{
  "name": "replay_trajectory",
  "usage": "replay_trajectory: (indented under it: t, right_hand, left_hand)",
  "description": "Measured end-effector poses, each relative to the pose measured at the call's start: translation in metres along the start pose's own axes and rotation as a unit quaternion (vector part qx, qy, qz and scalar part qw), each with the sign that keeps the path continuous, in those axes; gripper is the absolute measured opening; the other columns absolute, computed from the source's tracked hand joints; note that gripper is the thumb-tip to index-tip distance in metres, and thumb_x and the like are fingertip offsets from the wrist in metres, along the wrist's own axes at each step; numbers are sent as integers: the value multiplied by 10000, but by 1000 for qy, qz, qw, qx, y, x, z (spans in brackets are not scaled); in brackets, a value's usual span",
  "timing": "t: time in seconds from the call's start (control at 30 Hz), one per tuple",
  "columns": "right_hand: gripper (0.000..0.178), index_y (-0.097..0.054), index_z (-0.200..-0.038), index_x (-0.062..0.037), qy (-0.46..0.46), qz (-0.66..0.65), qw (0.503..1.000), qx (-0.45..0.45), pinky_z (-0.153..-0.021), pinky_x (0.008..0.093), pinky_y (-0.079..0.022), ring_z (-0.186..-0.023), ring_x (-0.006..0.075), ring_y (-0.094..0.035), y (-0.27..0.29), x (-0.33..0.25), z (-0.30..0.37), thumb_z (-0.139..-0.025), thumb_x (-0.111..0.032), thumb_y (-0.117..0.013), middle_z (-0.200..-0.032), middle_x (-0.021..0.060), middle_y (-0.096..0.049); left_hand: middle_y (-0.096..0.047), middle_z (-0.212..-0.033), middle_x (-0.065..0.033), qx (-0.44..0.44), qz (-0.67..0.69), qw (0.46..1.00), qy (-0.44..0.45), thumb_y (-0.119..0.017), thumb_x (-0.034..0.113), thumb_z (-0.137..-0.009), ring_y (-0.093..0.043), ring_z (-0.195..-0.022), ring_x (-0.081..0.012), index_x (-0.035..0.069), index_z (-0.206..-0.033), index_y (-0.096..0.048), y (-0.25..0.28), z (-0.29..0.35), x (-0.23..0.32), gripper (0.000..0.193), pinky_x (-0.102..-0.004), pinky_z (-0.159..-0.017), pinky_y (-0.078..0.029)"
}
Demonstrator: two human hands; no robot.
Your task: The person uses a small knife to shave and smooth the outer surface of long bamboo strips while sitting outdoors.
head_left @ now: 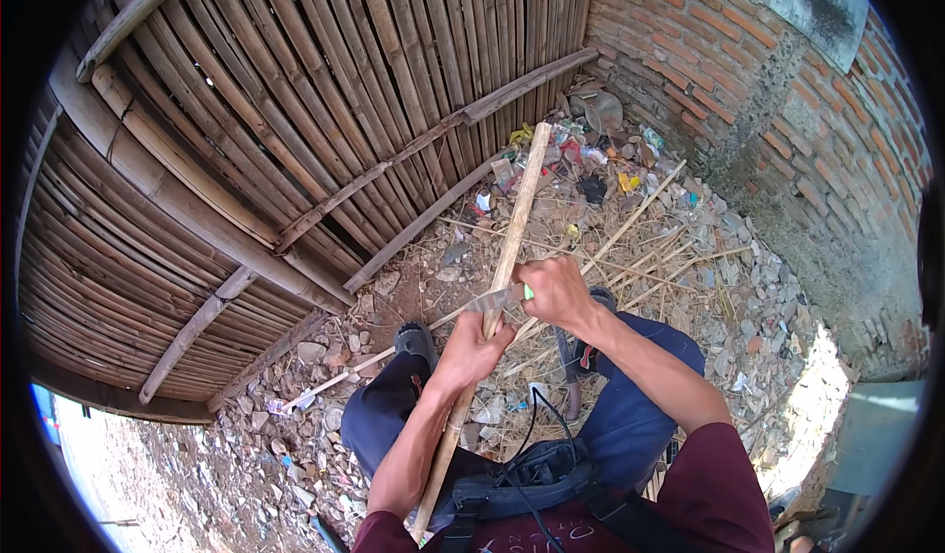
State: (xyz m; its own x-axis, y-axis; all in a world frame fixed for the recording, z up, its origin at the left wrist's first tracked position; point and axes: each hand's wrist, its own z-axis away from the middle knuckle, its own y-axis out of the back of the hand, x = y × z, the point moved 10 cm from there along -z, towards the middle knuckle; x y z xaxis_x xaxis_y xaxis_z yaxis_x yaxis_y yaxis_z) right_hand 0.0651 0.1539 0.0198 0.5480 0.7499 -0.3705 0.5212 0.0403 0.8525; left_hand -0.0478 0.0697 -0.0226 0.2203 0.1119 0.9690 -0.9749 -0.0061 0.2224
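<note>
A long pale bamboo slat (525,198) slants from between my knees up and away from me. My left hand (469,351) is closed around it just below the middle. In my right hand (557,292) is a knife (495,300) with a bright green handle, mostly covered by my fingers. Its broad blade lies across the slat, just beyond my left hand, pointing left. Whether the edge has bitten into the bamboo cannot be made out.
Thin bamboo sticks (635,218) and straw lie over the stony, littered ground. A bamboo-slat wall (394,80) rises on the left, a brick wall (709,51) on the right. A dark tool (569,376) lies between my feet. A black cable (536,415) hangs before my waist.
</note>
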Motion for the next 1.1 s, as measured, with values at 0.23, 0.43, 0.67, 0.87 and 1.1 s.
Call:
replay_trajectory:
  t: [0.23,0.43,0.67,0.87,1.1]
  right_hand:
    - [253,-811,-939,-27,-122,8,987,107,-569,465,-567,-602,337,-735,50,68,-20,-738,-2,-660,-664,209,-713]
    - [188,-807,-892,12,-198,33,958,205,-566,467,-551,-586,371,-717,93,140,-27,-868,-17,-622,-683,257,-708]
    - [250,-725,-729,-3,-289,-92,918,257,-579,427,-476,-582,271,-648,100,260,-3,-919,-111,-604,-625,203,-659]
    - [137,-729,-787,-24,-165,-132,963,167,-513,391,-419,-493,206,-540,63,138,-20,-817,-51,-598,-580,110,-625]
    - [234,-792,-888,-56,-10,-21,999,39,-595,492,-566,-630,387,-720,14,12,-12,-716,-20,-637,-711,202,-724]
  left_hand:
    - [-547,-738,7,-48,0,999,13,-704,100,-949,-507,-686,-89,12,-913,-596,-17,11,5,144,-317,-604,-428]
    - [-552,-737,3,-90,-18,995,40,-731,122,-944,-530,-697,-100,29,-897,-591,-29,18,-1,174,-320,-618,-443]
    - [-546,-729,13,-117,18,993,27,-766,179,-956,-532,-681,-96,47,-878,-570,-43,17,3,248,-318,-594,-431]
    - [-459,-609,44,-91,39,986,134,-717,320,-1042,-478,-480,-99,48,-984,-590,-5,11,5,305,-318,-455,-396]
    - [-424,-599,26,-101,146,975,130,-605,273,-1025,-424,-481,-125,75,-890,-523,1,0,-24,253,-322,-472,-355]
